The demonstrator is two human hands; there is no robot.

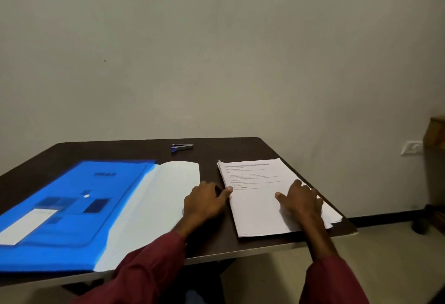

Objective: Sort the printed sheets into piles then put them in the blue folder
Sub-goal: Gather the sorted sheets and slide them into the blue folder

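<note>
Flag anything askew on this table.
The stack of printed sheets is not squared: lower sheets fan out past the top one along its right side, close to the right edge of the table, under the right hand. Nothing else stands out.

Head view looks forward and down (close) over the table (243, 149).

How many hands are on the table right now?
2. The left hand rests beside the printed sheets, thumb at their left edge; the right hand lies on them.
</note>
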